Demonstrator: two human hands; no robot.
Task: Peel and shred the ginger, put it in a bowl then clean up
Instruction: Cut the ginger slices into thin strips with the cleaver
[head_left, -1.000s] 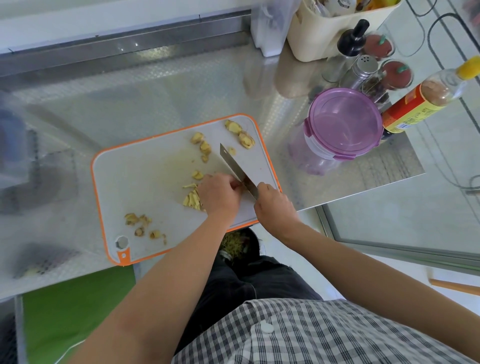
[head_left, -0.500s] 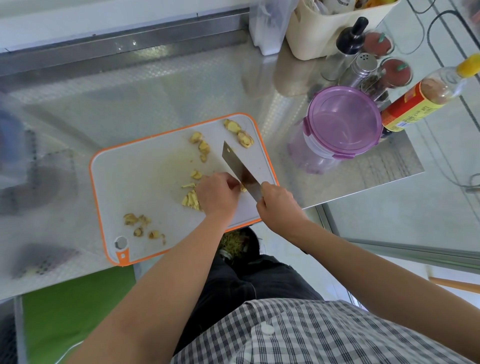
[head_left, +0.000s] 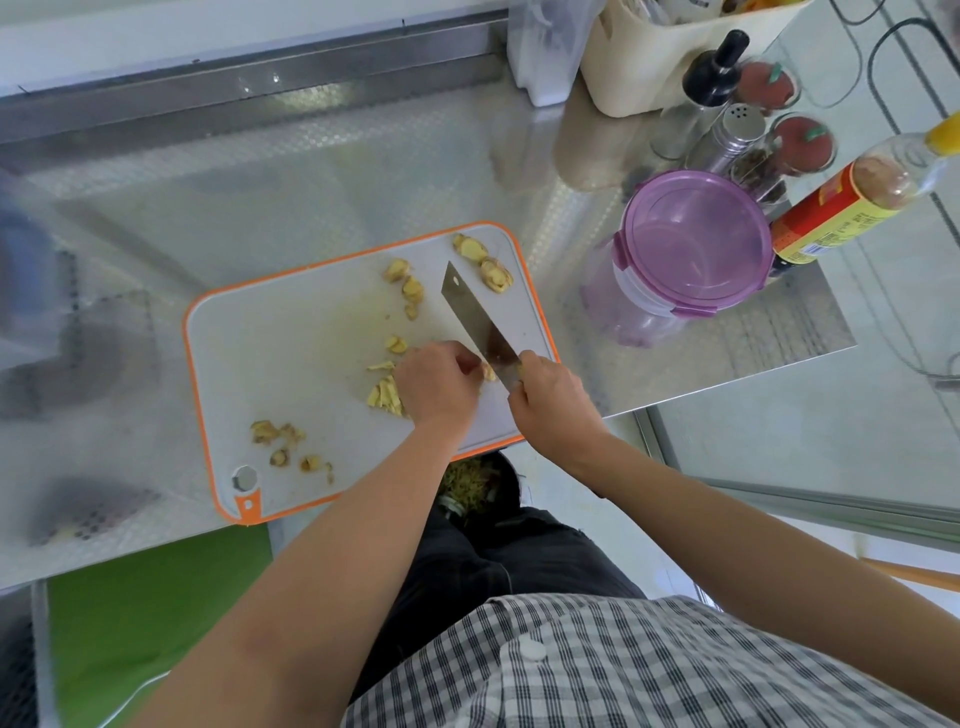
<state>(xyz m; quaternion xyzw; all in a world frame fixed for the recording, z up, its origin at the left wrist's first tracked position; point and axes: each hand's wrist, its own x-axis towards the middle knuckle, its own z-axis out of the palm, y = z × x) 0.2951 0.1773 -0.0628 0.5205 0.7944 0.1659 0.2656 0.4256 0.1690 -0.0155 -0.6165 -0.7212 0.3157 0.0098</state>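
Shiny metal surface (head_left: 322, 171) under everything, white cutting board (head_left: 291, 374) with orange rim lying on it. Left to right on the board: peel scraps (head_left: 283, 441) near the hanging hole, pale shredded ginger (head_left: 385, 396) heaped just beside the left hand, round ginger slices (head_left: 408, 283) farther back, more slices (head_left: 485, 262) at the far right corner.

Left hand (head_left: 439, 387) curled down, fingers (head_left: 460, 358) pinched together on a small ginger piece (head_left: 488, 371) — mostly hidden, only a sliver showing at the blade. Right hand (head_left: 550, 402) clamped around the knife handle, handle itself covered. Knife (head_left: 475, 317) now tilted up, flat face showing more than a second ago, when it sat edge-down beside the knuckles — lifted between strokes, likely mid-chop. Shred pile seems unchanged in that time.

Purple-lidded container (head_left: 693, 244) well apart to the right, off the board; sauce bottle (head_left: 852, 200) and spice jars behind it.

Judged progress: peeling done, shredding partway — several slices uncut, no bowl seen, cleanup not started.
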